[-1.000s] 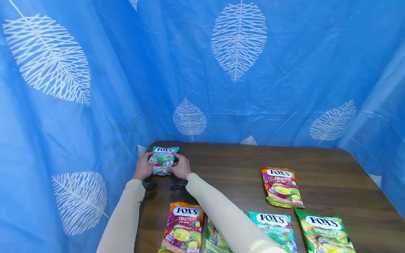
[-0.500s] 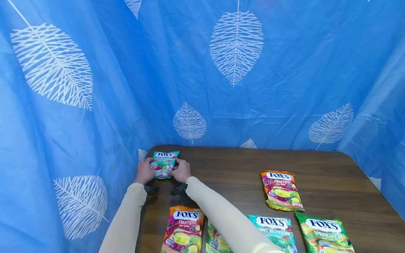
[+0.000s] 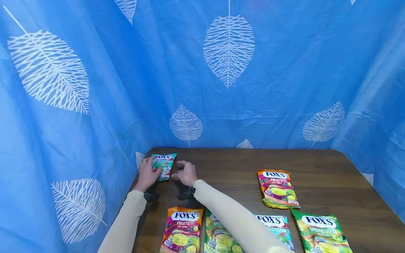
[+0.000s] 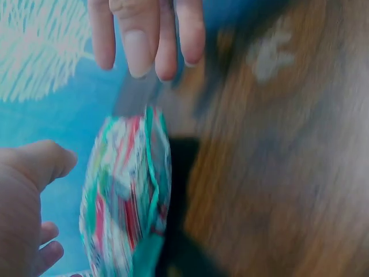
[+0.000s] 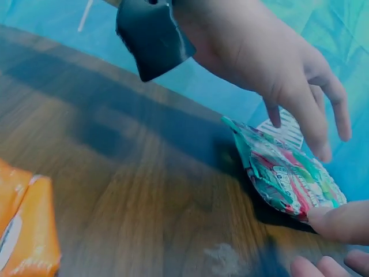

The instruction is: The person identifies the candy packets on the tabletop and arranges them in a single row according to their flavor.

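Observation:
A small teal bag of FOX'S candy (image 3: 164, 166) lies flat near the far left corner of the table, and its edge shows in the left wrist view. My left hand (image 3: 148, 175) overlaps the bag's left side in the head view, fingers loosely spread. In the left wrist view its thumb (image 4: 55, 160) stands a little apart from the packet. My right hand (image 3: 187, 173) is just right of the bag, fingers relaxed and holding nothing. Seen from the right wrist, my left hand (image 5: 259, 63) hangs over the bag (image 5: 294, 182), with the right thumb (image 5: 334, 224) at its near edge.
Orange fruits bags (image 3: 181, 230) (image 3: 277, 189), green spring tea bags (image 3: 218, 235) (image 3: 322, 232) and another teal bag (image 3: 280, 228) lie along the front and right of the table. A blue curtain (image 3: 152, 88) borders the table's left and back.
My right hand has let go of the teal bag and drawn back to the right. My left hand's fingers have loosened over the bag. The head view has shifted slightly.

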Action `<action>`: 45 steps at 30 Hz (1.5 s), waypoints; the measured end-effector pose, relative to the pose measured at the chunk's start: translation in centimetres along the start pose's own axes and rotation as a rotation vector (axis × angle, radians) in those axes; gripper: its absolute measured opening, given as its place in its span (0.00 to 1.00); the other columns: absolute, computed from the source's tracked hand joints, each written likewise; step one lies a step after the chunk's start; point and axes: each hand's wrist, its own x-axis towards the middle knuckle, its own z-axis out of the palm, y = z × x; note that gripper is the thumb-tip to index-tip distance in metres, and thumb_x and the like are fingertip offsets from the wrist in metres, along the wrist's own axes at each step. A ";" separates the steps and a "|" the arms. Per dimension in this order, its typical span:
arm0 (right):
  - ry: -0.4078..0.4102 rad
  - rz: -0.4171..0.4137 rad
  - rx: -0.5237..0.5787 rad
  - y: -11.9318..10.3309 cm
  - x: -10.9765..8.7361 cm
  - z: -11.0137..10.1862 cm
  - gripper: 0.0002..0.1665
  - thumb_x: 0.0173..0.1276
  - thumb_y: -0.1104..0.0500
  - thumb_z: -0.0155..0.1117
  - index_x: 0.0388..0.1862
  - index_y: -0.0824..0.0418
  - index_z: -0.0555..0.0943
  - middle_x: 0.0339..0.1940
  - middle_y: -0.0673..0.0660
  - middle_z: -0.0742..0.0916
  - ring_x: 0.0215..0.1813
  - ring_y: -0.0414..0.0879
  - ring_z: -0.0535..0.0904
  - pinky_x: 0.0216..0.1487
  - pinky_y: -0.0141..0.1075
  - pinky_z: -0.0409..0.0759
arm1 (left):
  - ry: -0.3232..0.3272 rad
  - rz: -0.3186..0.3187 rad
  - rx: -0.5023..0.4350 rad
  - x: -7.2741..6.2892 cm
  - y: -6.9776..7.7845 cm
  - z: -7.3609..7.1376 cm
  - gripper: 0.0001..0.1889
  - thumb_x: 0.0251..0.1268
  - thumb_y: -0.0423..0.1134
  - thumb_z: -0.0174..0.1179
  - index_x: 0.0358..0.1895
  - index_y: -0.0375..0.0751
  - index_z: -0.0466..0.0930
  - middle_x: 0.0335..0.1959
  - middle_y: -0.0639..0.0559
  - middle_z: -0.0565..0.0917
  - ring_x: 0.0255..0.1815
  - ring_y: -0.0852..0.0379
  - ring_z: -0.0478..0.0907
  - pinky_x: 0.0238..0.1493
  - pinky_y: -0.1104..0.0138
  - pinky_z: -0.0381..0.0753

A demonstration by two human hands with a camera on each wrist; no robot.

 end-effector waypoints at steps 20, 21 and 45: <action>-0.107 -0.248 -0.314 -1.5 -4.8 -6.9 0.37 0.68 0.61 0.83 0.74 0.64 0.81 0.71 0.63 0.85 0.70 0.64 0.81 0.68 0.57 0.82 | -0.087 0.197 -0.176 -3.5 6.1 1.5 0.34 0.78 0.38 0.70 0.81 0.39 0.68 0.80 0.34 0.70 0.79 0.29 0.67 0.74 0.31 0.68; -0.107 -0.249 -0.328 -1.5 -5.0 -7.4 0.37 0.68 0.60 0.84 0.74 0.64 0.81 0.71 0.63 0.85 0.71 0.64 0.80 0.70 0.58 0.80 | -0.090 0.201 -0.180 -3.7 6.4 1.5 0.34 0.78 0.39 0.69 0.82 0.40 0.68 0.80 0.35 0.70 0.78 0.30 0.68 0.73 0.31 0.68; 0.073 -0.219 -0.424 -1.7 -12.8 -17.9 0.42 0.62 0.49 0.89 0.74 0.53 0.83 0.73 0.56 0.84 0.75 0.64 0.76 0.72 0.72 0.70 | -0.210 0.320 -0.304 -10.2 12.3 3.1 0.36 0.74 0.46 0.74 0.82 0.55 0.70 0.80 0.49 0.73 0.79 0.39 0.71 0.71 0.36 0.75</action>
